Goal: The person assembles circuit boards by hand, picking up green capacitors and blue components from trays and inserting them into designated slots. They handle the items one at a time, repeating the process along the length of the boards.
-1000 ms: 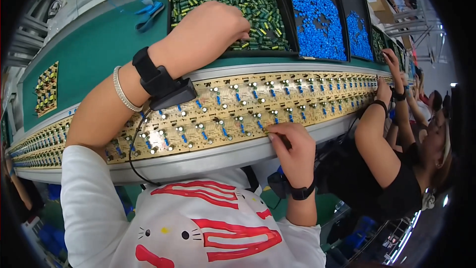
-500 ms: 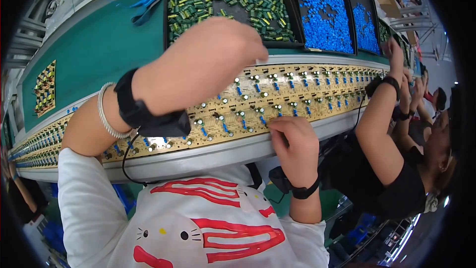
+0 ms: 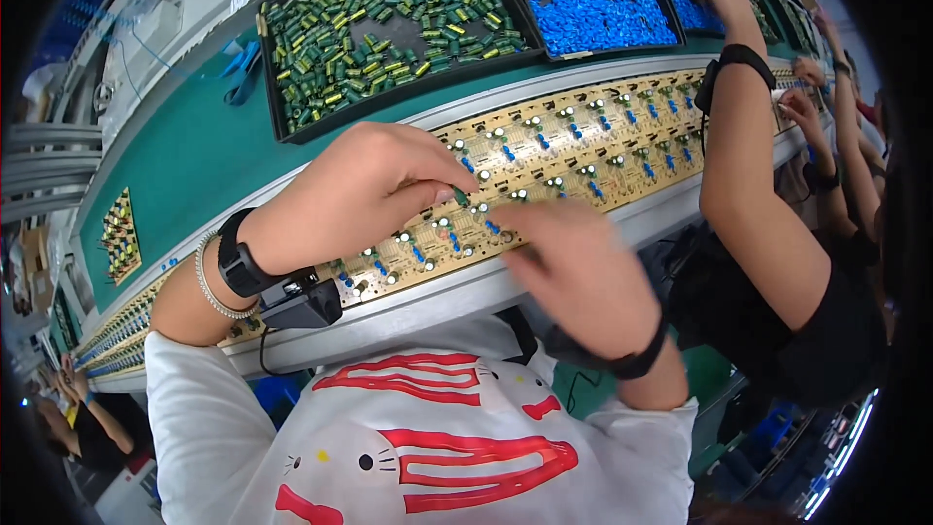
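My left hand [image 3: 364, 185] hangs over the row of tan circuit boards [image 3: 505, 172], thumb and forefinger pinched on a small green capacitor [image 3: 460, 196] just above the boards. Close to its right, my right hand [image 3: 588, 267] reaches over the boards' near side. Motion smears its fingers, so whether they hold anything cannot be made out. Upright round capacitors and small blue components stand on the boards in two long rows. Beyond my left hand lies a black tray [image 3: 408, 93] of loose green capacitors.
Small blue parts [image 3: 593, 0] fill another tray farther right. A separate populated board [image 3: 120, 238] and a blue strap [image 3: 243, 73] rest on the green surface [image 3: 199, 141]. At right, a co-worker's arm [image 3: 743, 151] extends over the boards toward a blue-parts tray.
My left hand has come down from near the green-capacitor tray to the boards, with a green capacitor now visible in its fingers. My right hand has swung and blurred. The view has shifted and tilted.
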Available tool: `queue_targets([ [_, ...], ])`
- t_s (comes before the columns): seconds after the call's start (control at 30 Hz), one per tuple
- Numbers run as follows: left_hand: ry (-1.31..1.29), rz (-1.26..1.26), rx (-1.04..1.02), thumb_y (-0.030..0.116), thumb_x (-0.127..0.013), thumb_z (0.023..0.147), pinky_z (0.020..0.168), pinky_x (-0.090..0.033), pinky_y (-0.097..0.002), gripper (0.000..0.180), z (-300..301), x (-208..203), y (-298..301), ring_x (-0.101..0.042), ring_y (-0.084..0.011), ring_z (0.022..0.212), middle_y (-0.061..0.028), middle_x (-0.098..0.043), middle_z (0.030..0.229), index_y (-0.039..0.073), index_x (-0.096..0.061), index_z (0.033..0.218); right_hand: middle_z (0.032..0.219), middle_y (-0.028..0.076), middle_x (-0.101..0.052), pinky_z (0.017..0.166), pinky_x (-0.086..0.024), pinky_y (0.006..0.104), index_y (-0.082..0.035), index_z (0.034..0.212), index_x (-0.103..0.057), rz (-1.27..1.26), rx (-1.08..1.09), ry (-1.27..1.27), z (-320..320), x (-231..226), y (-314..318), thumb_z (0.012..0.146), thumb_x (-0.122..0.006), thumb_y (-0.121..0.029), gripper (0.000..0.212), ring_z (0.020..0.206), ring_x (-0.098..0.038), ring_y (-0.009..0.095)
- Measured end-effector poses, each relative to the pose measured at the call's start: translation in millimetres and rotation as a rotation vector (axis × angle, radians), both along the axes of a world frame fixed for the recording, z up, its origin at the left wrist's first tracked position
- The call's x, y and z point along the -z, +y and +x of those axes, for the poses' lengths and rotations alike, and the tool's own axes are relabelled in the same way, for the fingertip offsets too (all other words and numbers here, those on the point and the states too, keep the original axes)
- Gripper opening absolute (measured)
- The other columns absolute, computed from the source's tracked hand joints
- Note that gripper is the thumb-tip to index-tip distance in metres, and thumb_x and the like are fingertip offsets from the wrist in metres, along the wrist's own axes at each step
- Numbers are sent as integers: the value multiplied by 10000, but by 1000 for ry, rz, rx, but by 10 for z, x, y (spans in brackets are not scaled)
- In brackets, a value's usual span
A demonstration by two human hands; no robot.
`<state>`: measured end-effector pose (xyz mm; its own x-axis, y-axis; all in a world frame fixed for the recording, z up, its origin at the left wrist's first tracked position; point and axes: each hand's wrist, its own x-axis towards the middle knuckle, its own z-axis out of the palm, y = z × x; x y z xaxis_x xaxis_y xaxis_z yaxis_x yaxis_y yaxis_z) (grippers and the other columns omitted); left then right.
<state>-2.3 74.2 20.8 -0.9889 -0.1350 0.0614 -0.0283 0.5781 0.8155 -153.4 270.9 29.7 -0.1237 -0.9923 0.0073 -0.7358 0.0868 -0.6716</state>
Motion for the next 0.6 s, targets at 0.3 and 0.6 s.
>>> queue_targets([
  [0.3,-21,-75,43,62,-679,852,774,-510,-410,113,-317,38,154,-643,-339,845,-141,-693,873,19,-713,950,901,136,-714,740,-535,390,-40,982,-706,-415,104,276,-935,184,-1051,874,-627,-105,149,830,-668,311],
  [0.6,174,-496,33,30,-684,774,854,-459,-400,180,-577,143,238,-613,-283,906,-83,-674,865,53,-727,947,867,123,-729,756,-558,424,-79,866,-736,-44,50,541,-898,42,-1557,752,-758,-128,126,870,-705,310],
])
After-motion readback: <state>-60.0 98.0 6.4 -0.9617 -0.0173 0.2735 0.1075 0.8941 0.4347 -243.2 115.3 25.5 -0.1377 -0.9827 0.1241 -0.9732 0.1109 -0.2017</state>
